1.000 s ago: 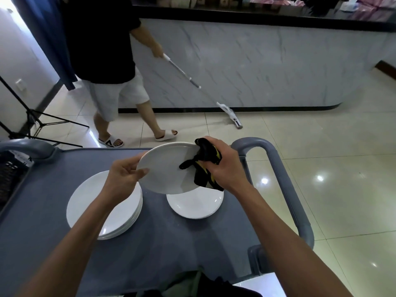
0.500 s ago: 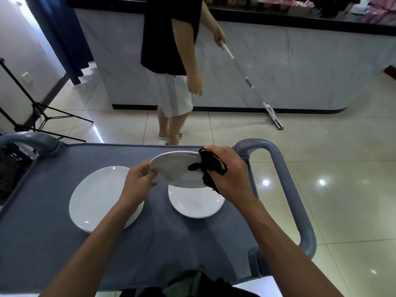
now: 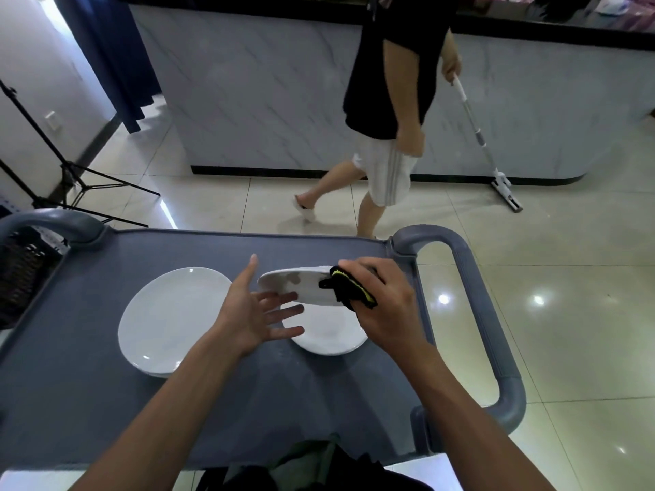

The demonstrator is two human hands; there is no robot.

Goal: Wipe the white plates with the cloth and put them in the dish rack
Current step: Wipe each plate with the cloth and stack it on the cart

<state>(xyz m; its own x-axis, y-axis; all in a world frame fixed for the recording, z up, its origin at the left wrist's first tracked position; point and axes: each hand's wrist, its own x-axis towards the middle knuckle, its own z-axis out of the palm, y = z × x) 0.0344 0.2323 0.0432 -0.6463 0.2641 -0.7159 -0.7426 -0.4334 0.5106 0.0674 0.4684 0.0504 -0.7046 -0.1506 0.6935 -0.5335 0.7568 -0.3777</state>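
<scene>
My right hand [image 3: 382, 303] pinches a black cloth with a yellow edge [image 3: 349, 290] against the right rim of a white plate [image 3: 296, 285], holding that plate nearly level above the cart. My left hand [image 3: 253, 310] is off the plate, palm up with fingers spread, fingertips just under its left edge. A second white plate [image 3: 329, 334] lies on the grey cart top [image 3: 88, 395] below the held one. A low stack of white plates [image 3: 170, 320] sits to the left.
A dark slatted rack or basket [image 3: 21, 274] sits at the cart's far left edge. The grey cart handle [image 3: 489, 320] curves along the right. Beyond the cart a person [image 3: 386, 111] mops the tiled floor by a marble counter. A black tripod [image 3: 67, 171] stands at left.
My left hand has let go of the plate and opened. The plate has tipped from tilted to nearly flat, lower over the cart. The person mopping has walked to the right.
</scene>
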